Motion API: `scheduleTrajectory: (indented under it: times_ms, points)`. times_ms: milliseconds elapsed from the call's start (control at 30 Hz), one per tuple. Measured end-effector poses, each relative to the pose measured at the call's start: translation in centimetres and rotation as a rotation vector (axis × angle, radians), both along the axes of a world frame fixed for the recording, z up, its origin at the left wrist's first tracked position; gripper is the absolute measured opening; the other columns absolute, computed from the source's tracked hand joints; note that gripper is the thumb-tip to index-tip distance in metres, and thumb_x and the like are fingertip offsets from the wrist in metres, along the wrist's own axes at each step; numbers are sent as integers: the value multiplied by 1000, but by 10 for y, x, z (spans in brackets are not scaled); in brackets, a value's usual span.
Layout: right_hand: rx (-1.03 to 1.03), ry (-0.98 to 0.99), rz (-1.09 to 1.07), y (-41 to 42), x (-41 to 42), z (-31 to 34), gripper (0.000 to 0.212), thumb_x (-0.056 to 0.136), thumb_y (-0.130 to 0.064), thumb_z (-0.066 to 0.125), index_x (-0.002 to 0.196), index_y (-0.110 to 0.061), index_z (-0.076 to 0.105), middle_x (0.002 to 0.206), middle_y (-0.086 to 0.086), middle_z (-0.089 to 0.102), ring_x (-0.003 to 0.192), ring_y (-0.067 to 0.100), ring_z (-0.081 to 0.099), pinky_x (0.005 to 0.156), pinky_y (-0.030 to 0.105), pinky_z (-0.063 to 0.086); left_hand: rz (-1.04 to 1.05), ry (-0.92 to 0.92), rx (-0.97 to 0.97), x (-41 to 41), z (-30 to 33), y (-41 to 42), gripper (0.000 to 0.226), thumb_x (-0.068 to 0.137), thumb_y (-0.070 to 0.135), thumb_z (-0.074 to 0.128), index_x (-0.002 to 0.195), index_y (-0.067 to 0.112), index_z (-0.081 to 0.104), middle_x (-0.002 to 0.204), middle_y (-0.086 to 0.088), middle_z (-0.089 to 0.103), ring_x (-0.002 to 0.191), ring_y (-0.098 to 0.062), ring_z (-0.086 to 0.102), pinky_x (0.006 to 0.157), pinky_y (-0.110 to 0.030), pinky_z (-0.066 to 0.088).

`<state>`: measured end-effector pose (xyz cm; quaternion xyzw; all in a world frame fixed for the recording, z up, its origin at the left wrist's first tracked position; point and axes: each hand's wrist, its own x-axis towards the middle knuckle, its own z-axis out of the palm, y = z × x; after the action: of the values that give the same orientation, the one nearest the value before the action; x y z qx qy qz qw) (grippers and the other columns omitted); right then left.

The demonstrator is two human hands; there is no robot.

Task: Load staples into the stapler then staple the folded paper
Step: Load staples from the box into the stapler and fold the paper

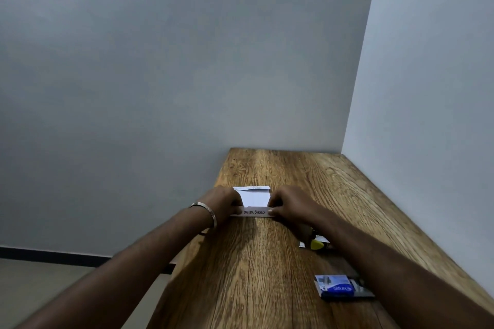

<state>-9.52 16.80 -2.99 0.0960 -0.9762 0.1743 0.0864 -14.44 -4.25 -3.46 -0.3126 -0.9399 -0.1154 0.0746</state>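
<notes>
A folded white paper with the printed word "designated" on its near flap lies on the wooden table. My left hand pinches the paper's left end, and my right hand pinches its right end, fingers curled over the near fold. A stapler with a yellow part lies on the table under my right forearm, mostly hidden. A blue staple box with its tray slid out sits nearer to me on the right.
The table stands in a corner, with grey walls behind and on the right. Its left edge drops to the floor. A metal bracelet is on my left wrist.
</notes>
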Motion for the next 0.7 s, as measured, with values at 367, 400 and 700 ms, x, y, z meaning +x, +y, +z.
scheduleTrajectory:
  times_ms: [367,400,700]
  points:
    - [26,-91,-47,8,-4,-7,17,92,-28,68,77,-26,63,73,-13,57,68,2,54,55,22,35,22,-80,69,-5,-2,-5,23,90,28,64,104,12,73,107,-5,72,97,-20,64,84,-30,50]
    - [35,-105,-60,7,-6,-6,19,92,-28,68,74,-26,61,72,-12,58,67,3,54,55,23,35,26,-89,72,-6,-2,-5,23,90,28,64,104,12,73,107,-5,72,97,-20,64,85,-31,50]
    - [-53,-223,-108,9,-12,-1,28,89,-28,70,90,0,72,70,2,61,60,11,52,53,27,35,67,-139,72,-10,-3,-4,26,88,32,65,102,11,73,105,-5,71,94,-21,64,81,-31,50]
